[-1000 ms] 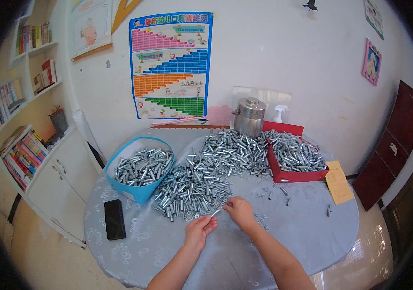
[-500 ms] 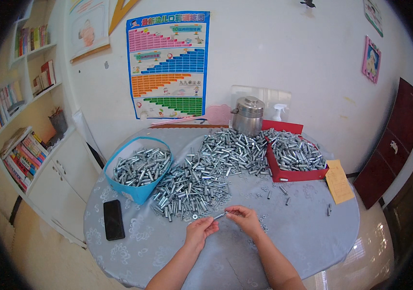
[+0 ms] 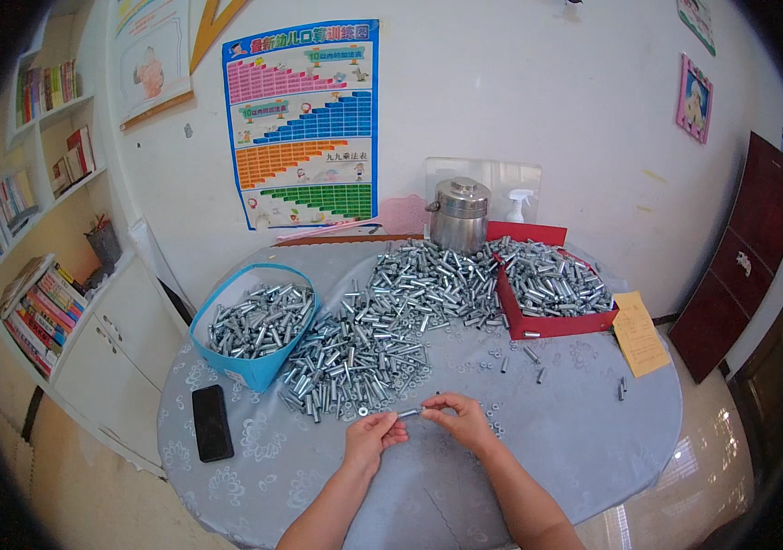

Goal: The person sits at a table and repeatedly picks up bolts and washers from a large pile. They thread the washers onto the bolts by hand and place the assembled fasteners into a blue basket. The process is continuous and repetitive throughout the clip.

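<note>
My left hand (image 3: 371, 438) and my right hand (image 3: 458, 420) meet over the near part of the round table (image 3: 593, 440). Between their fingertips they pinch one small silver metal sleeve (image 3: 410, 413), held level. Just beyond the hands lies a big heap of the same silver metal pieces (image 3: 382, 330) with small washers scattered at its near edge. A blue basket (image 3: 254, 367) to the left holds more pieces, and a red tray (image 3: 547, 323) to the right is filled with them.
A black phone (image 3: 211, 422) lies at the table's left edge. A steel pot (image 3: 460, 214) and a spray bottle (image 3: 520, 203) stand at the back by the wall. A yellow paper (image 3: 639, 335) lies at right. Bookshelves and a white cabinet stand left.
My right hand drew back from the heap toward me and met my left hand; both now hold one metal piece between them.
</note>
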